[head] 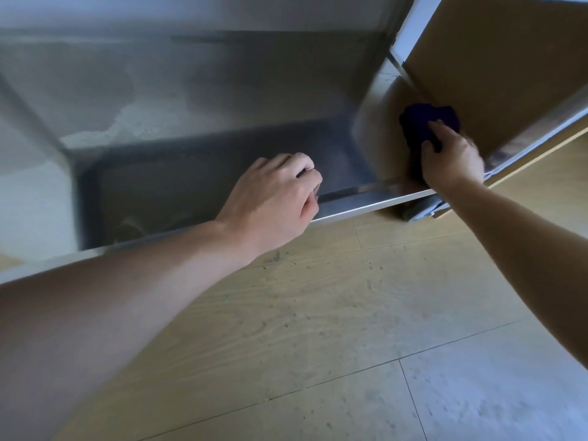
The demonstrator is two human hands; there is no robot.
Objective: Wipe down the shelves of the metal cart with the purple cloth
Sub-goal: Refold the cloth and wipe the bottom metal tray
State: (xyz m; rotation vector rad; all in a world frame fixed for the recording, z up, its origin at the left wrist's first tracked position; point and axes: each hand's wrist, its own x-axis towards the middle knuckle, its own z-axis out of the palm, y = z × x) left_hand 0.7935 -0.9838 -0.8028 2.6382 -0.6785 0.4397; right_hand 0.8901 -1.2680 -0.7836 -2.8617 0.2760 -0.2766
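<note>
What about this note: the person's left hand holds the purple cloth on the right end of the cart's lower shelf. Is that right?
Not quite. In the head view it is the right hand that holds the purple cloth on the right end of the cart's lower shelf. The left hand is curled near the shelf's front rim, away from the cloth.

The left hand (pixel 273 198) and the right hand (pixel 451 160) are bare, with knuckles and tendons visible on their backs. The left forearm (pixel 127 297) and the right forearm (pixel 525 237) are uncovered along their whole visible length.
</note>
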